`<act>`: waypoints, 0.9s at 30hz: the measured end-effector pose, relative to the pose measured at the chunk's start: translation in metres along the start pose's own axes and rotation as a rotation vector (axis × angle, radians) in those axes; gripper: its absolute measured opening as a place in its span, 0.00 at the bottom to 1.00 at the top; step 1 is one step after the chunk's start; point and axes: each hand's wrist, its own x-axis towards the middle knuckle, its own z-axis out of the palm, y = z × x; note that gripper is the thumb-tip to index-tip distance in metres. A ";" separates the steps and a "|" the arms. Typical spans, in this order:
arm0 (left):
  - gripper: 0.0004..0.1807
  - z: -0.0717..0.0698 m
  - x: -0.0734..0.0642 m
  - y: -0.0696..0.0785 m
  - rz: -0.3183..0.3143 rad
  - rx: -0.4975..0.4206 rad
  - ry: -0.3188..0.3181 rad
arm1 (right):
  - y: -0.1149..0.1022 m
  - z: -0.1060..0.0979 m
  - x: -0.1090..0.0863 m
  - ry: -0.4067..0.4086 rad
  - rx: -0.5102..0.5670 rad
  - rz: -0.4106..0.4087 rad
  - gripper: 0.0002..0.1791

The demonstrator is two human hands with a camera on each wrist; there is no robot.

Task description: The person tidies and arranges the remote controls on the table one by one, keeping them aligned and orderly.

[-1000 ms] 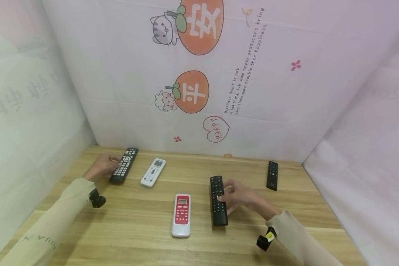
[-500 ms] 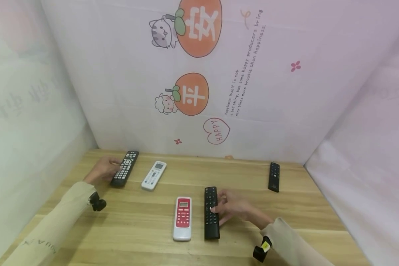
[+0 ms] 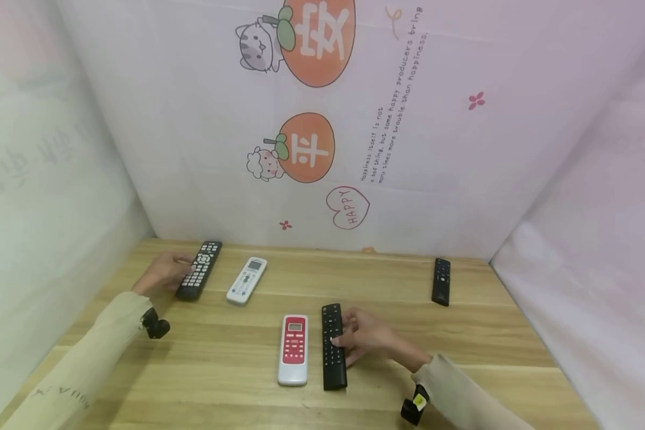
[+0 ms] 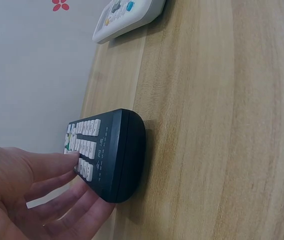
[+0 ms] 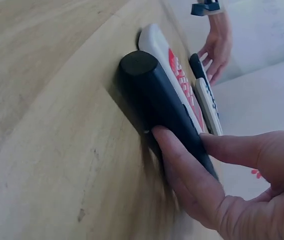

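At the back left of the table, my left hand [image 3: 165,271] grips a black remote control with white buttons [image 3: 200,270]; in the left wrist view the thumb lies on its buttons and the fingers are at its side. My right hand [image 3: 369,338] holds a plain black remote control [image 3: 333,346] by its right side, thumb on top and fingers beneath in the right wrist view [image 5: 154,100]. Just left of that remote lies a white remote with a red face [image 3: 292,350], a narrow gap between them.
A white remote with a small screen [image 3: 246,280] lies right of the left hand's remote. Another black remote [image 3: 441,282] lies at the back right of the wooden table [image 3: 220,382]. Printed white cloth [image 3: 193,119] stands behind the table and along both sides.
My right hand has moved left and a little nearer with the black remote, bringing it beside the red-faced one. My left hand stays on its remote.
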 end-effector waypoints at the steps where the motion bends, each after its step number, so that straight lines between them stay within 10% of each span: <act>1: 0.29 0.000 0.000 0.001 0.004 -0.002 0.001 | -0.001 0.001 0.000 0.009 -0.015 0.002 0.29; 27: 0.29 -0.001 -0.001 0.005 -0.004 -0.015 -0.009 | -0.007 0.001 -0.003 0.025 -0.132 0.039 0.17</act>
